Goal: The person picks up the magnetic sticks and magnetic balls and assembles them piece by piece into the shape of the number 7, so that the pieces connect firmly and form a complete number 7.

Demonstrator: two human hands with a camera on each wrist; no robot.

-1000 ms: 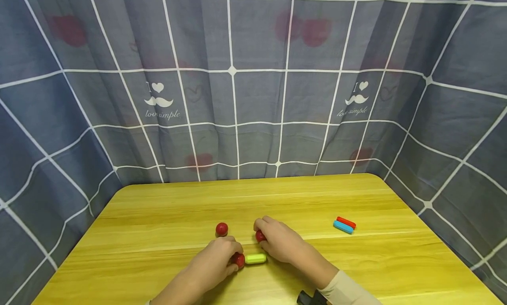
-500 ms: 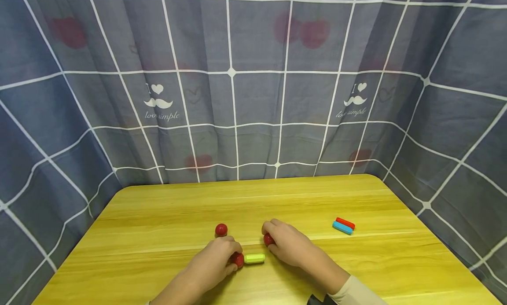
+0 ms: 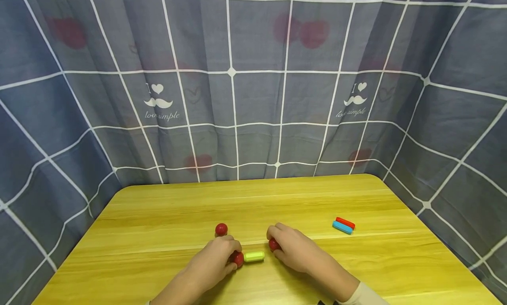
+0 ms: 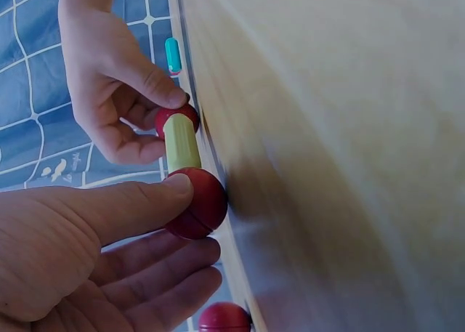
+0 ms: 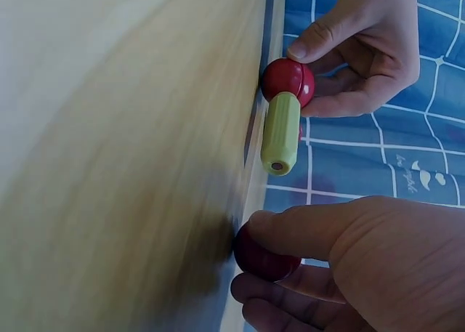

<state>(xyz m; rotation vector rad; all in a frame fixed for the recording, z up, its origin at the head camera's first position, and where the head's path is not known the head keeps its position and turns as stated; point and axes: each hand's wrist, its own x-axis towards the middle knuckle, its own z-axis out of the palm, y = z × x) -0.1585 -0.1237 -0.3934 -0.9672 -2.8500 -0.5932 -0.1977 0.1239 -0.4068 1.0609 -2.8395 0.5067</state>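
3 red balls (image 3: 221, 229) (2 held), 1 green rod (image 3: 254, 256), 2 hands (image 3: 214, 261).

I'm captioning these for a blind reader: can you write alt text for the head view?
Two hands work on a yellow wooden table: the left hand pinches a red ball touching a green rod, and the right hand holds another red ball just off the rod's other end.

Two bare hands, left hand (image 3: 214, 259) and right hand (image 3: 295, 251). Right forearm wears a beige sleeve (image 3: 362, 295); left forearm is bare.
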